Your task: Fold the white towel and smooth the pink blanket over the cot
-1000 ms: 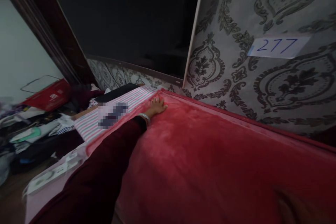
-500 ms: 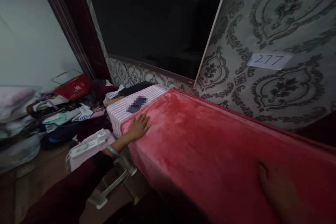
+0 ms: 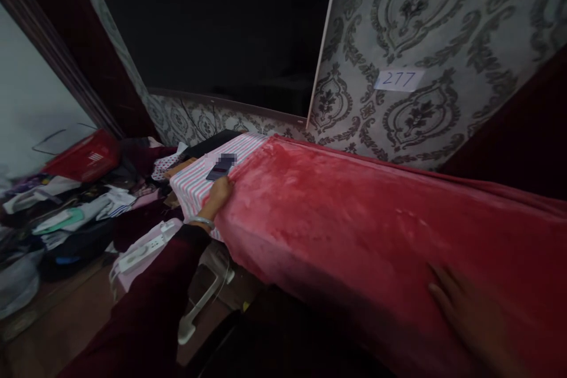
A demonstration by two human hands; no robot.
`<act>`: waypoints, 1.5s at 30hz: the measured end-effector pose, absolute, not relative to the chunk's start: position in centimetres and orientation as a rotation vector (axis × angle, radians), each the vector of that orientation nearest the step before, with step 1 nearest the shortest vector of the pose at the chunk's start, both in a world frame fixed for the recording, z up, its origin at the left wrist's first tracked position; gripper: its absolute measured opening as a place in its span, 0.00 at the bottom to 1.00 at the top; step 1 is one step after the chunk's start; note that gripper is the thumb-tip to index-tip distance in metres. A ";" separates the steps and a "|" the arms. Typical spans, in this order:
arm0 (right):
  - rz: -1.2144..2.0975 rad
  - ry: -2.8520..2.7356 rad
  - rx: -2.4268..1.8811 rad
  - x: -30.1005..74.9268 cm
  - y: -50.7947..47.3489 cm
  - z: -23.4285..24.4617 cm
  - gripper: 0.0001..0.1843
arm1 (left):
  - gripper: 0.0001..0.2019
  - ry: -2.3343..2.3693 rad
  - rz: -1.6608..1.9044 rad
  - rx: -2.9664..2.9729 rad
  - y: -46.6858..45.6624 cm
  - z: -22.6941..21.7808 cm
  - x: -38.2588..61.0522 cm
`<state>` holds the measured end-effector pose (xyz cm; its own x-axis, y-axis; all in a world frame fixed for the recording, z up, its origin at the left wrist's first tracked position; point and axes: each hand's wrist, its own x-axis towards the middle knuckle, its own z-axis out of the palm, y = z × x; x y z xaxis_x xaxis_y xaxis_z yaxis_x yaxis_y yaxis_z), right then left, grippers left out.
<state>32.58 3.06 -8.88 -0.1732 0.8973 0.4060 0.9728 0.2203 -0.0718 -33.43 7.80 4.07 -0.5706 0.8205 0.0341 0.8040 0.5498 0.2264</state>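
Observation:
A plush red blanket [image 3: 336,207] covers most of a long table or cabinet top, with its front side hanging down. My left hand [image 3: 221,190] is closed at the blanket's left edge, its fingers curled over the fabric there. Close beyond it, a dark phone-like object [image 3: 219,170], partly blurred out, rests on a striped cloth [image 3: 195,180]. My right hand [image 3: 469,307] lies on the blanket at the lower right, dim but with fingers stretched out; it holds nothing that I can see.
Behind the blanket hangs a large dark screen [image 3: 212,29] on patterned wallpaper, beside a paper marked 277 [image 3: 398,79]. Clothes [image 3: 97,207] and a red basket [image 3: 84,156] are heaped at left. A white power strip [image 3: 144,250] sits on a pink stool-like surface below my left arm.
My left hand has gone from lying spread on the blanket to closing at its left edge. The view has turned right. My right hand stays on the blanket, fingers more visible.

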 end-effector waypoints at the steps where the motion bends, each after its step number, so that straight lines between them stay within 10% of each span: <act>1: -0.277 -2.121 -1.751 33.2 2.4 -9.0 0.34 | 0.18 2.714 0.338 1.407 7.6 4.1 -33.5; 34: -0.226 -2.033 -1.946 30.7 0.3 -6.7 0.32 | 0.21 2.742 0.325 1.424 3.0 5.4 -34.0; 45: -0.101 -2.037 -2.161 27.1 -0.2 -2.7 0.29 | 0.33 2.301 0.445 2.280 11.8 5.2 -24.5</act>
